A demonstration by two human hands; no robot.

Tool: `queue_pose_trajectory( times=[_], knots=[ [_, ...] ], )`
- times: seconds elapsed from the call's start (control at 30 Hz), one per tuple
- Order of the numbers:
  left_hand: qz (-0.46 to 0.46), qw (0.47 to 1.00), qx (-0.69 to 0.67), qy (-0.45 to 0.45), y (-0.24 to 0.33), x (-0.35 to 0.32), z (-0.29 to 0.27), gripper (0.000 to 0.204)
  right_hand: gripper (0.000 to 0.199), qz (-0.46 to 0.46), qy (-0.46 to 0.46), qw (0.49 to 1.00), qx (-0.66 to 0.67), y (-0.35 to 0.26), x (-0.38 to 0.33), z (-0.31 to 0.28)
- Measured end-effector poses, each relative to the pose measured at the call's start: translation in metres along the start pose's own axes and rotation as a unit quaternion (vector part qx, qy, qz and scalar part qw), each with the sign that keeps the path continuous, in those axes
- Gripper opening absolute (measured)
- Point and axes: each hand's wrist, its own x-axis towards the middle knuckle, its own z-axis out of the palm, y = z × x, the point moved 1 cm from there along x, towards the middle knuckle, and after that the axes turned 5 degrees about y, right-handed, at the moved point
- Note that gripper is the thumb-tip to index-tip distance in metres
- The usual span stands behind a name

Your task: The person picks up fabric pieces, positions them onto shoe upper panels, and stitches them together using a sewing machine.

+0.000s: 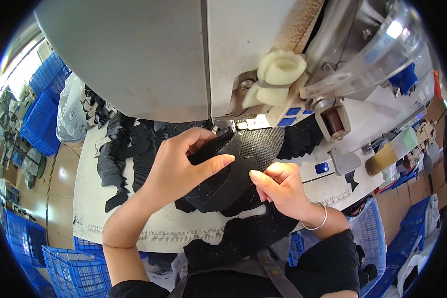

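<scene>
Two hands (184,164), one sewing machine (184,54), several blue crates (74,268).

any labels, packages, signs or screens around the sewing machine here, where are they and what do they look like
Blue rectangular button labels: two side by side on the white sewing machine head, above the hands.
Blue rounded tag: on the white table right of the machine, small and glossy.
Clear plastic bag: far left by the blue crates, bulging and crumpled.
No signs or screens in view.

needle area: hidden behind sewing machine head (149,54) | black fabric piece (223,184): partly under both hands
</scene>
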Motion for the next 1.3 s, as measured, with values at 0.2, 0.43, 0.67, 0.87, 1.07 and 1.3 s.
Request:
queue_pose_trajectory(
  times=[0.2,0.43,0.67,0.87,1.07,1.3],
  knots=[
    [-0.124,0.981,-0.084,-0.121,-0.013,0.021,0.003,0.039,0.036,0.026,-0.006,0.998,0.055,-0.003,-0.001,0.003],
    [-0.264,0.899,-0.25,-0.245,-0.007,0.04,-0.003,0.016,0.041,0.06,-0.03,0.993,0.1,-0.012,0.001,0.015],
    [-0.273,0.893,-0.269,-0.236,-0.007,0.046,-0.008,0.026,0.043,0.035,-0.052,0.994,0.086,-0.008,0.003,0.022],
    [-0.25,0.918,-0.267,-0.153,-0.006,0.027,0.009,0.015,0.038,-0.006,0.002,0.999,0.037,-0.007,0.007,0.007],
    [-0.25,0.921,-0.272,-0.121,-0.001,0.024,0.012,0.017,0.029,-0.043,0.009,0.998,0.037,0.002,0.015,0.001],
    [-0.18,0.954,-0.214,-0.104,-0.004,0.022,0.015,0.02,0.031,-0.021,0.007,1.0,0.009,-0.005,0.017,-0.006]
  ],
)
